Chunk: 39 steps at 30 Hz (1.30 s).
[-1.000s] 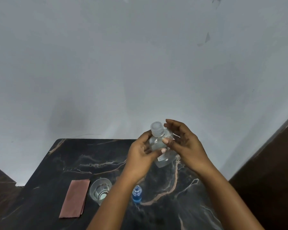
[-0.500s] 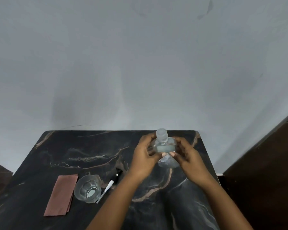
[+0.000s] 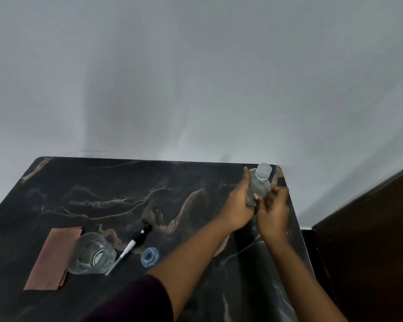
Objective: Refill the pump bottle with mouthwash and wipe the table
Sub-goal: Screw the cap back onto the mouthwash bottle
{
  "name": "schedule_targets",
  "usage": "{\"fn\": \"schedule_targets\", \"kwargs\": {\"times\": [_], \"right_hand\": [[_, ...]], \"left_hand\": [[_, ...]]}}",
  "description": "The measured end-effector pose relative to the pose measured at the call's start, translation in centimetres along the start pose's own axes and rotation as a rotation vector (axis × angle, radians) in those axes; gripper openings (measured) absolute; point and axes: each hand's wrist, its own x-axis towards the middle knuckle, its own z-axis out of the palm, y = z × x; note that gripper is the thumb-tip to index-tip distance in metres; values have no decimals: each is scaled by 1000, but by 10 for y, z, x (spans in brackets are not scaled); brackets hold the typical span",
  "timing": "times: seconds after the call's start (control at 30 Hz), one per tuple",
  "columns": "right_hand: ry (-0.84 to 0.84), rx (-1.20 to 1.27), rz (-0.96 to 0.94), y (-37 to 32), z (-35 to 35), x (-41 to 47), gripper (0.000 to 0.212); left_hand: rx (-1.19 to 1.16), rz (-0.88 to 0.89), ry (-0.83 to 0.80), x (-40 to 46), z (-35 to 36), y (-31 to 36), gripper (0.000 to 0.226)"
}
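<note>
A clear capped mouthwash bottle (image 3: 260, 182) is at the far right corner of the dark marble table (image 3: 126, 194); I cannot tell if it touches the top. My left hand (image 3: 239, 203) grips its body from the left. My right hand (image 3: 273, 210) has its curled fingers against the bottle's lower right side. A small blue pump bottle (image 3: 149, 256) stands open on the table near my left forearm. Its black-and-white pump head with tube (image 3: 132, 246) lies beside it.
A clear drinking glass (image 3: 91, 253) stands at the front left. A folded pinkish-brown cloth (image 3: 52, 259) lies left of the glass. A grey wall runs behind the table. A dark wooden panel (image 3: 370, 228) stands to the right.
Both hands carried the clear bottle from the middle of the table toward the far right corner. The view tilted down and left, so the blue bottle shows again.
</note>
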Motion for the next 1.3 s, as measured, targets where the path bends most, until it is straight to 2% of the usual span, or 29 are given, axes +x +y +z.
{"fn": "schedule_targets", "kwargs": {"times": [0.07,0.17,0.6,0.9,1.17,1.3], "right_hand": [[4,-10,17,9,7,13,38],[20,-29,19,22,15,28,40],[52,-79,11,33,30,60,40],[72,-98,22,21,27,48,73],[99,-93,45,10,21,28,73],[129,-79,61,3,18,9,77]], "left_hand": [[27,1,-34,18,3,-7,90],[92,-3,-1,40,5,-17,86],[63,-30,-58,76,5,-30,94],[103,-73,-68,66,1,-32,97],[25,-54,-83,44,4,-24,103],[45,-19,-6,16,0,-14,92]]}}
